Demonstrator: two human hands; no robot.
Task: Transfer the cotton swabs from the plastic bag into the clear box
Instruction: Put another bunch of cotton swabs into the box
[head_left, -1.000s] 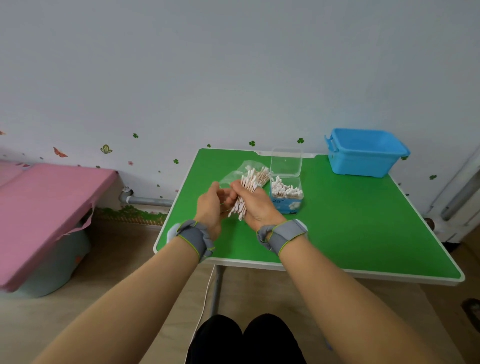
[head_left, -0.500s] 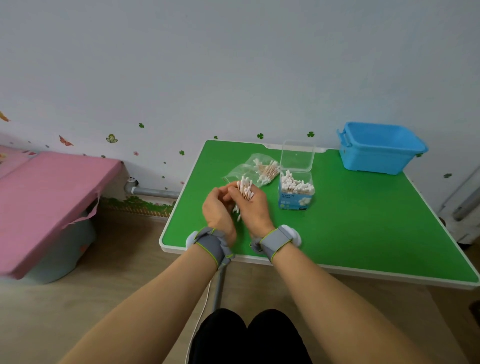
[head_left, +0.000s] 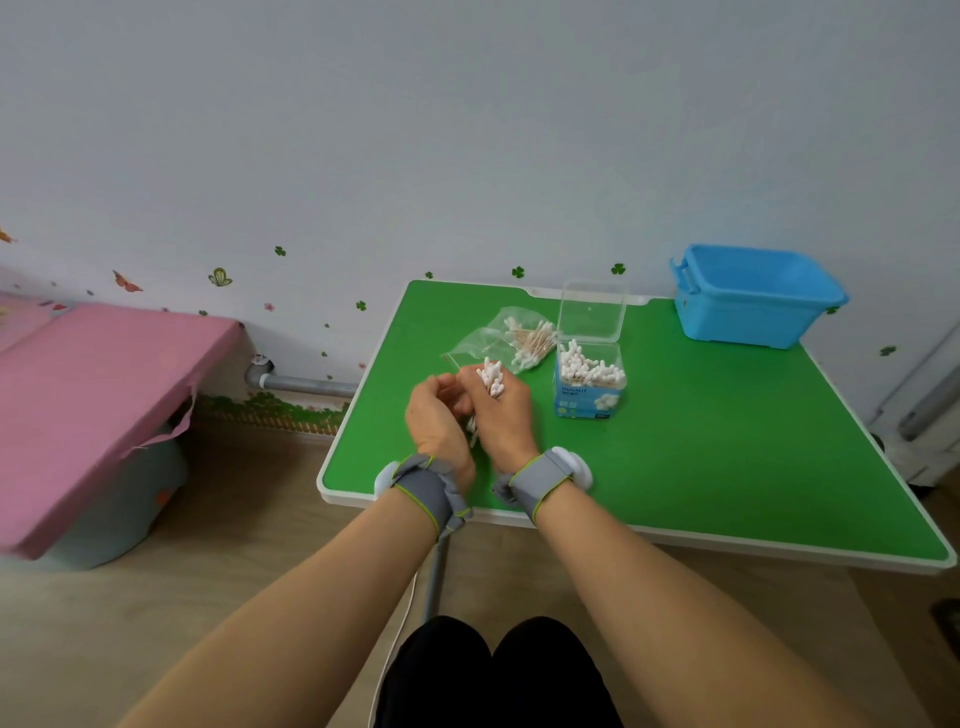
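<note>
My right hand (head_left: 506, 415) grips an upright bundle of cotton swabs (head_left: 491, 378), white tips poking out above the fingers. Close beside it, my left hand (head_left: 435, 421) has its fingers curled in against the bundle's left side. Behind the hands a clear plastic bag (head_left: 511, 338) lies on the green table (head_left: 727, 447) with more swabs inside. Right of the bag stands the clear box (head_left: 589, 387), lid raised, blue label on its front, swabs standing in it.
A blue plastic bin (head_left: 756, 296) sits at the table's back right corner. A pink-covered surface (head_left: 88, 395) lies left of the table, with a grey pipe (head_left: 296, 383) along the wall. My knees (head_left: 493, 675) show below the table's front edge.
The bundle has been turned from a slant over the bag to upright in my right hand, and both hands sit closer to the table's front edge.
</note>
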